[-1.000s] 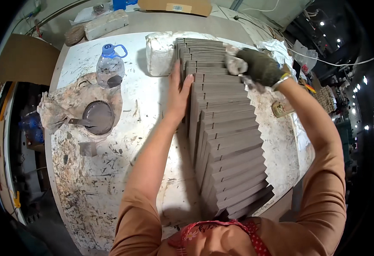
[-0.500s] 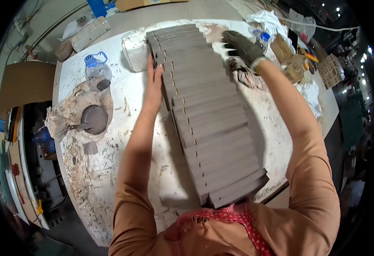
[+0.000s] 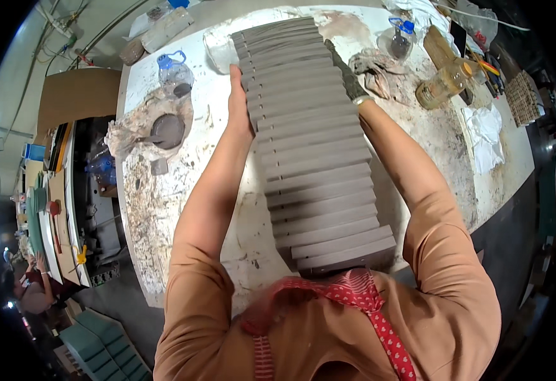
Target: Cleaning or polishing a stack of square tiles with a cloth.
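A long row of grey slabs (image 3: 316,133), packed tightly face to face with small dark slots along its left side, stretches from my body to the far side of the white table (image 3: 240,247). My bare left hand (image 3: 240,101) presses against the row's left side near its far end, thumb up. Against the opposite side lies my right hand (image 3: 346,75) in a dark glove, its fingers partly hidden behind the slabs. The row is held between both hands. At the near end the last slabs stick out to the right.
To the left stand a clear jug (image 3: 176,75) with a blue handle and a bowl (image 3: 167,131) of grey slurry on a stained cloth. On the right are a crumpled rag (image 3: 379,73), a yellowish bottle (image 3: 443,86), white paper (image 3: 483,136) and a wicker basket (image 3: 523,98).
My gloved right hand has come in from the rag to the row's right side. My left hand stays on the left side. The whole view has shifted and turned slightly.
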`<state>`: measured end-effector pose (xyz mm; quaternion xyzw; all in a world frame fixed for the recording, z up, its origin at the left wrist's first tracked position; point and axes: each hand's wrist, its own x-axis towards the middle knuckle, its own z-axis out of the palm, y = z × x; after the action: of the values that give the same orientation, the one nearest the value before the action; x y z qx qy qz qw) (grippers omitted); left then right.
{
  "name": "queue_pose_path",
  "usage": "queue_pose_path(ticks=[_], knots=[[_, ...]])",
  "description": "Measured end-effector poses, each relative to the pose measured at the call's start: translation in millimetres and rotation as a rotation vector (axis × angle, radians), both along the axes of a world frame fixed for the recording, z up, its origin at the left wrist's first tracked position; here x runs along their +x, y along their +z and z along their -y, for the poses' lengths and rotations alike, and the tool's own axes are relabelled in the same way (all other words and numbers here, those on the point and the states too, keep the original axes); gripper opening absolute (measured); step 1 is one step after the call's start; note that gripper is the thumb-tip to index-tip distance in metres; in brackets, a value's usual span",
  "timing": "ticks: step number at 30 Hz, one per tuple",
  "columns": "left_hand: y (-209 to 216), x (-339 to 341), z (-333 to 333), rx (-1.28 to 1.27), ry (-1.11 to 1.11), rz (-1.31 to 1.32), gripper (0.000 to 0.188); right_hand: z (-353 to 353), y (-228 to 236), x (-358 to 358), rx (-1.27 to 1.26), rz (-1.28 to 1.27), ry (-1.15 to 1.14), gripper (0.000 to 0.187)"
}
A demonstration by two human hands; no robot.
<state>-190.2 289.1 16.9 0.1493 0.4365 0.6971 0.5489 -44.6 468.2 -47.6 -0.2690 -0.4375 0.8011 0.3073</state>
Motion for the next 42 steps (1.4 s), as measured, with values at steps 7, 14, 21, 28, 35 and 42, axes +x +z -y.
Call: queue_pose_path(ticks=[7,14,21,28,35,42], knots=[[3,41,66,-0.078,0.076,-0.106,0.075,95,24,82,0.519,0.123,0.014,0.059],[11,40,72,-0.150,0.059,-0.272,0.083,87,12,72,0.818,0.206,-0.059,0.062],[43,69,87,-0.036,0.137,-0.281,0.078,109,23,83,0.422,0.105,-0.060,0.059],[43,72,97,-0.079,0.179,-0.223,0.066,163,84,88,0.128,0.195,-0.204,0.053],[38,68,97,-0.075,0.194,-0.161,0.060,214,92,202,0.113,0.111,0.030,0.069],[36,69,97,-0.094,0.195,-0.204,0.058,339,99,236,0.078,0.524,0.096,0.070]])
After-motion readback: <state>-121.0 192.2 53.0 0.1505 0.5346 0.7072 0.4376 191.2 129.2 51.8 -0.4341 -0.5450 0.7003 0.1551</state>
